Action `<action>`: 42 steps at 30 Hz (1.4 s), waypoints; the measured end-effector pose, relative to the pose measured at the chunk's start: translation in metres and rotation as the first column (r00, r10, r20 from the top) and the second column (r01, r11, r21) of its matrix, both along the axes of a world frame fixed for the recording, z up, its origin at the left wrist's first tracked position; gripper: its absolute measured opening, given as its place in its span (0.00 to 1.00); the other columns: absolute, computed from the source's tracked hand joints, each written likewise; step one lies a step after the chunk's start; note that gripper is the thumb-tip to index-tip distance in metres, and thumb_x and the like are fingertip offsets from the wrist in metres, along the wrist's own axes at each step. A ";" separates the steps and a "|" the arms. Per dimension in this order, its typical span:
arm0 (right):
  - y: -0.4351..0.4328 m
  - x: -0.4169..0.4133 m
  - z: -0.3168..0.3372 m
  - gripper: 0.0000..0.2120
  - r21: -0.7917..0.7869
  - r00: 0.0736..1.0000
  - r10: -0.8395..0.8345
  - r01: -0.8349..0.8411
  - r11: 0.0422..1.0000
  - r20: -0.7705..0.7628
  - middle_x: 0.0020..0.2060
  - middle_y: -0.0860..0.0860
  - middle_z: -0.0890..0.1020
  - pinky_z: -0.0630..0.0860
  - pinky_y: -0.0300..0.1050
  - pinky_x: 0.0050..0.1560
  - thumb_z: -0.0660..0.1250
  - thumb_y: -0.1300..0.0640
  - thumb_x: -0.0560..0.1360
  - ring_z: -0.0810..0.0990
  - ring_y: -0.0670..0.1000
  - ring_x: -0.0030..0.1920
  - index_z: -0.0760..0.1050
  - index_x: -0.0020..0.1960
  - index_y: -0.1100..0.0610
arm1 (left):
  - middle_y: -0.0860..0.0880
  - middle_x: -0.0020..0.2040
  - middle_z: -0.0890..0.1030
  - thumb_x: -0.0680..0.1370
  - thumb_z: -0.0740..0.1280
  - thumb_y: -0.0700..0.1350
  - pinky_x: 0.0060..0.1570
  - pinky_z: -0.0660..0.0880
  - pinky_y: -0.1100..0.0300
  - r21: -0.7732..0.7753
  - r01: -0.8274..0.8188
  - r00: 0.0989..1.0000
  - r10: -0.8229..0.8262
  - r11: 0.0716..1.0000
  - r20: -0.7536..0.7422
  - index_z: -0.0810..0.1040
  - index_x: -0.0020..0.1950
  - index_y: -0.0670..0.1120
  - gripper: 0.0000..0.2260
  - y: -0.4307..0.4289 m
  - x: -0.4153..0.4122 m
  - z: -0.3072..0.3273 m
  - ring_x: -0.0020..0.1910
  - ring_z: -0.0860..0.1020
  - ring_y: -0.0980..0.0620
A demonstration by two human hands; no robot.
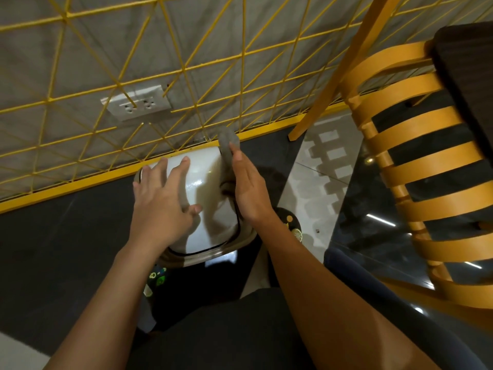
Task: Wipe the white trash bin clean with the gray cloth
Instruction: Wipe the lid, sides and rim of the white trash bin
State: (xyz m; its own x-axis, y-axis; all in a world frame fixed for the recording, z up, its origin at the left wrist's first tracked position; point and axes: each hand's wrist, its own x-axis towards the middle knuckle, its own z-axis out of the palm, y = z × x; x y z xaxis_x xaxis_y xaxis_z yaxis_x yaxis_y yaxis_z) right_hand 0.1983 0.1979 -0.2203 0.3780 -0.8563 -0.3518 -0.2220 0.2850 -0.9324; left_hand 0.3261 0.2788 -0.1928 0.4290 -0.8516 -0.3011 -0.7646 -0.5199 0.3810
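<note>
The white trash bin (pixel 210 198) stands on the dark floor just below a yellow wire fence, seen from above. My left hand (pixel 162 201) rests on its glossy lid with fingers spread and straight. My right hand (pixel 248 188) lies flat against the bin's right side and presses the gray cloth (pixel 228 145) to it. The cloth sticks up past my fingertips at the bin's far right corner; the rest of it is hidden under my palm.
A yellow wire fence (pixel 186 84) with a wall socket (pixel 137 102) behind it runs right behind the bin. An orange slatted chair (pixel 416 161) stands at the right beside a dark table edge (pixel 464 84). My dark clothing (pixel 226 329) fills the bottom centre.
</note>
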 end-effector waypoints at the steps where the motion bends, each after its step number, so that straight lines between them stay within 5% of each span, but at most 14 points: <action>1: 0.001 -0.002 -0.001 0.21 -0.003 1.000 0.003 -0.003 1.000 -0.010 0.62 0.44 0.73 0.64 0.29 0.55 0.49 0.43 0.80 0.68 0.41 0.61 0.66 0.70 0.47 | 0.45 0.75 0.53 0.71 0.72 0.49 0.72 0.48 0.41 -0.002 -0.002 1.000 0.002 1.000 0.002 0.56 0.74 0.55 0.37 0.000 -0.001 0.000 0.74 0.48 0.43; 7: -0.029 0.014 -0.004 0.24 0.087 0.980 0.120 -0.107 0.990 -0.161 0.68 0.52 0.71 0.63 0.48 0.68 0.47 0.40 0.79 0.67 0.52 0.68 0.67 0.69 0.48 | 0.45 0.76 0.53 0.71 0.71 0.49 0.72 0.47 0.42 0.018 0.021 1.000 -0.021 1.000 0.001 0.55 0.75 0.54 0.37 -0.001 0.001 0.001 0.75 0.48 0.43; 13: -0.022 0.006 0.002 0.20 -0.063 0.978 0.146 -0.157 0.986 -0.150 0.69 0.51 0.70 0.66 0.47 0.68 0.56 0.51 0.80 0.68 0.50 0.68 0.65 0.71 0.52 | 0.44 0.75 0.55 0.70 0.72 0.50 0.72 0.50 0.42 0.030 0.021 0.999 -0.023 0.999 0.046 0.56 0.74 0.54 0.37 -0.003 0.000 0.003 0.74 0.50 0.42; 16: -0.011 -0.012 -0.003 0.20 -0.148 0.980 0.121 -0.145 0.978 -0.155 0.65 0.50 0.74 0.68 0.35 0.62 0.57 0.52 0.80 0.71 0.47 0.64 0.65 0.71 0.52 | 0.44 0.75 0.55 0.71 0.72 0.51 0.72 0.50 0.44 0.038 0.025 0.998 -0.027 0.999 0.048 0.55 0.74 0.55 0.38 -0.003 0.001 0.003 0.74 0.50 0.43; 18: -0.006 -0.027 -0.007 0.18 -0.089 0.989 0.053 -0.066 0.994 -0.136 0.57 0.46 0.77 0.69 0.28 0.52 0.57 0.51 0.80 0.74 0.44 0.58 0.67 0.69 0.50 | 0.45 0.75 0.54 0.71 0.71 0.52 0.72 0.49 0.45 0.057 0.029 0.999 -0.032 0.998 0.043 0.53 0.75 0.55 0.38 -0.004 0.001 0.004 0.74 0.49 0.44; 24: 0.006 -0.057 -0.013 0.15 0.297 0.928 -0.360 0.372 0.879 -0.098 0.52 0.53 0.79 0.74 0.49 0.58 0.55 0.51 0.80 0.77 0.53 0.55 0.73 0.60 0.57 | 0.45 0.76 0.49 0.71 0.71 0.51 0.72 0.43 0.41 0.099 0.054 0.992 -0.065 0.994 0.105 0.53 0.74 0.55 0.37 -0.011 -0.001 0.007 0.75 0.43 0.39; 29: 0.026 -0.062 -0.013 0.19 0.403 0.980 -0.095 0.158 0.902 -0.173 0.55 0.48 0.75 0.67 0.39 0.58 0.52 0.46 0.80 0.73 0.48 0.58 0.71 0.64 0.54 | 0.46 0.76 0.54 0.70 0.72 0.51 0.72 0.48 0.42 0.025 0.162 0.985 -0.163 0.987 0.057 0.55 0.75 0.53 0.38 -0.017 -0.019 0.009 0.75 0.48 0.41; 32: 0.029 -0.060 -0.017 0.20 0.552 0.986 0.105 -0.018 0.834 -0.127 0.63 0.56 0.73 0.67 0.39 0.61 0.50 0.49 0.81 0.72 0.52 0.63 0.66 0.69 0.55 | 0.46 0.75 0.58 0.69 0.73 0.51 0.71 0.55 0.42 0.038 0.154 0.984 -0.157 0.987 0.079 0.56 0.75 0.52 0.39 -0.018 -0.022 0.007 0.74 0.54 0.42; 34: 0.029 -0.063 -0.023 0.22 0.493 0.974 0.148 -0.047 0.869 -0.169 0.67 0.56 0.70 0.63 0.43 0.66 0.53 0.55 0.80 0.69 0.53 0.66 0.59 0.73 0.51 | 0.45 0.74 0.60 0.69 0.74 0.51 0.69 0.59 0.41 0.024 0.152 0.982 -0.154 0.988 0.112 0.58 0.74 0.52 0.38 -0.017 -0.022 0.008 0.73 0.56 0.41; 42: 0.006 -0.076 -0.039 0.23 0.229 0.902 0.234 -0.157 0.961 -0.364 0.55 0.55 0.81 0.74 0.42 0.59 0.69 0.63 0.70 0.79 0.52 0.56 0.74 0.64 0.56 | 0.46 0.73 0.60 0.69 0.74 0.50 0.69 0.60 0.42 0.018 0.145 0.983 -0.146 0.989 0.111 0.59 0.74 0.52 0.38 -0.019 -0.024 0.008 0.73 0.56 0.41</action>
State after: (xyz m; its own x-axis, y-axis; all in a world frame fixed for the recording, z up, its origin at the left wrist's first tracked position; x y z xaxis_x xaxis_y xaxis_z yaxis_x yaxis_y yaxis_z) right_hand 0.1221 0.2039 -0.2596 0.3334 -0.6820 -0.6509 -0.6206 0.3610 -0.6961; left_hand 0.3024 0.2603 -0.1848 0.3322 -0.9047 -0.2669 -0.8697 -0.4033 0.2846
